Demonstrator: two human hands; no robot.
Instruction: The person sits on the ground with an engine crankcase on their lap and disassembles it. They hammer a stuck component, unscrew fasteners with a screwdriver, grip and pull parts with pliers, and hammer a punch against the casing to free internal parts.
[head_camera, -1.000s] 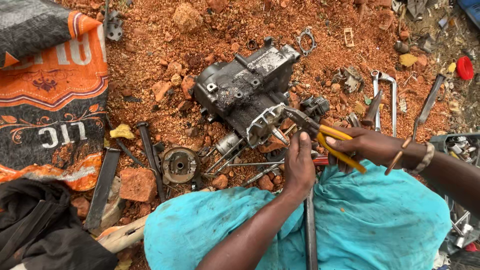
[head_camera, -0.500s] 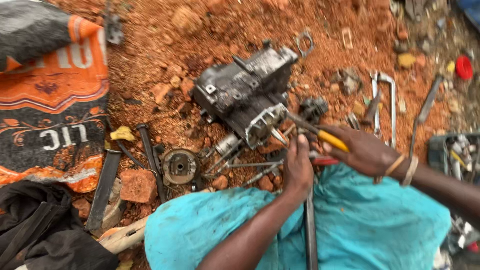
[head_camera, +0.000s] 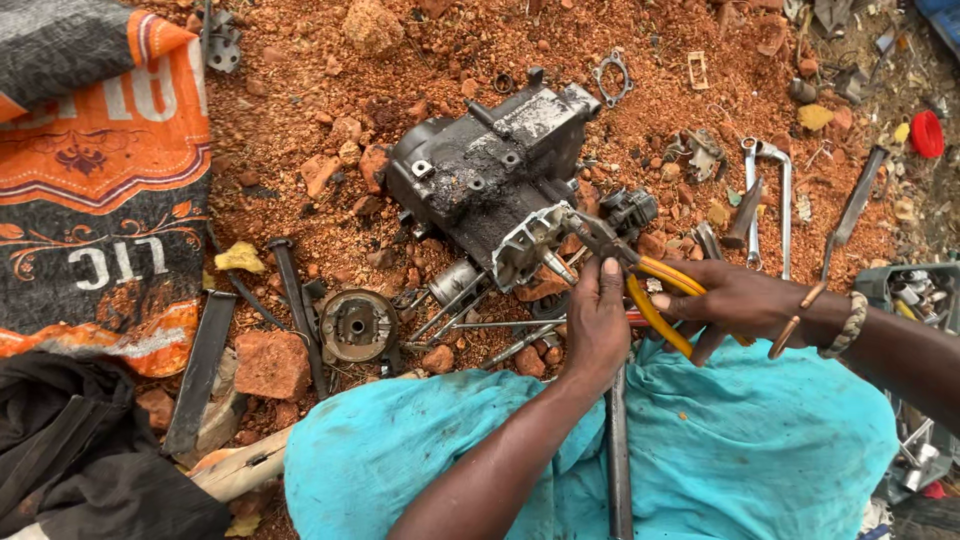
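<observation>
Orange-and-black printed sack (head_camera: 100, 190) at far left on red gravelly ground (head_camera: 300, 120); round metal disc (head_camera: 357, 325); greasy engine casing (head_camera: 490, 185) at centre; left hand (head_camera: 597, 325) braced beside it; yellow-handled pliers (head_camera: 640, 275), jaws at the casing, gripped by right hand (head_camera: 745, 300); wrenches (head_camera: 768, 195) beyond.

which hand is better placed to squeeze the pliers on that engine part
Right hand: it grips the yellow pliers by their handles. The left hand only steadies their head near the greasy engine block.
</observation>
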